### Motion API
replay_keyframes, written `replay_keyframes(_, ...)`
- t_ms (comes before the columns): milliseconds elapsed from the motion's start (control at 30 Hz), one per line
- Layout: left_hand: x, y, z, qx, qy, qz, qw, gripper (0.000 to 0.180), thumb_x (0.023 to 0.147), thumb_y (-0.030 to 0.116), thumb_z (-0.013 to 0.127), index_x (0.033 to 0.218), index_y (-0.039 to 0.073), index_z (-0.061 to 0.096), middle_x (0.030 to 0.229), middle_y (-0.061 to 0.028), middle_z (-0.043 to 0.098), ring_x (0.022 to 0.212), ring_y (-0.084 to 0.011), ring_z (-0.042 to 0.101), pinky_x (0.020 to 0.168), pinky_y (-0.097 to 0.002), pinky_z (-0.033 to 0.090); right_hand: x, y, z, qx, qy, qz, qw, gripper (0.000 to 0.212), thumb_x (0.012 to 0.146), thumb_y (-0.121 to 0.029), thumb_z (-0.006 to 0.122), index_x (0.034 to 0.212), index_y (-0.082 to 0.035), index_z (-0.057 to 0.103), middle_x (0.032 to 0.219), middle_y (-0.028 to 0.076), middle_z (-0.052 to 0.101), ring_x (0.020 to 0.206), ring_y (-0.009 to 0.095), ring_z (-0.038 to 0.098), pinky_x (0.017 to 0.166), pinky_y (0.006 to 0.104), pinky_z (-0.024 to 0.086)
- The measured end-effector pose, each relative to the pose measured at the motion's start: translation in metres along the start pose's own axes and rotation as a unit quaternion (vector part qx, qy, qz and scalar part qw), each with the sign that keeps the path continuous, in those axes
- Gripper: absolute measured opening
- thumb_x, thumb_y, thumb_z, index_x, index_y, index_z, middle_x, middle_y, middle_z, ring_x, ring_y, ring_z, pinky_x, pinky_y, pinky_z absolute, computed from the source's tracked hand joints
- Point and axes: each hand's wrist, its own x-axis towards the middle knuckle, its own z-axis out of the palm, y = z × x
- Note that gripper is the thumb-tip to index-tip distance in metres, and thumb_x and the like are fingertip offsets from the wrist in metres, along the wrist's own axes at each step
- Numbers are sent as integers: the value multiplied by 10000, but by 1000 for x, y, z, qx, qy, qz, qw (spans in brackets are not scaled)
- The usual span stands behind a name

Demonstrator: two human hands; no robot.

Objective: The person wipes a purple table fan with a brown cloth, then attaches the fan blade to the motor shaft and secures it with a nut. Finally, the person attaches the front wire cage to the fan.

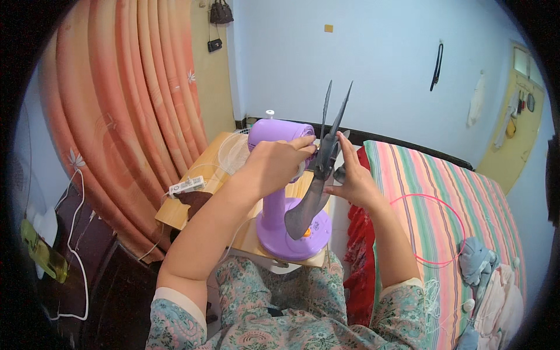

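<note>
A purple desk fan (pixel 280 131) stands upright with its front cage off, its round base (pixel 286 248) carrying an orange knob. At the front of its motor head is a dark, see-through fan blade (pixel 309 204), seen nearly edge-on. My left hand (pixel 280 163) lies across the motor head, fingers bent around its front rim behind the blade. From the right, my right hand (pixel 357 181) grips the blade near its hub, thumb below and fingers above. Whether the blade sits on the shaft is hidden.
The fan stands on a small wooden table (pixel 204 157) in front of me, along with a white power strip (pixel 188 185) and a pale wire fan guard (pixel 233 153). To the right is a bed (pixel 420 181) with a striped sheet, a pink ring (pixel 464 233) and crumpled clothes (pixel 496 291). Orange curtains (pixel 122 87) hang left.
</note>
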Motion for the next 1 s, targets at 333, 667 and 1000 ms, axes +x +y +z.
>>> replay_keyframes(333,17,14,13,143,-5,4,990,162,777,105,614,936,89,634,865,-42,623,671,-223,676,547,-319,527,18,5,6,-132,36,-3,991,1220,518,-176,853,1485,-74,115,1360,139,396,918,397,615,681,457,538)
replay_keyframes(667,11,12,23,105,22,-37,994,426,739,53,606,1161,113,606,1130,-3,632,796,-227,655,643,-378,529,-24,50,-23,50,46,74,995,1013,539,-77,840,1381,-63,278,1252,145,499,972,314,616,775,416,533)
replay_keyframes(1000,-15,43,25,-86,159,-49,982,412,722,-13,630,1120,97,643,1148,-35,633,892,-252,659,742,-336,542,-94,49,-28,195,35,87,976,670,699,-184,818,1225,-9,442,1092,100,534,1017,232,505,932,380,423)
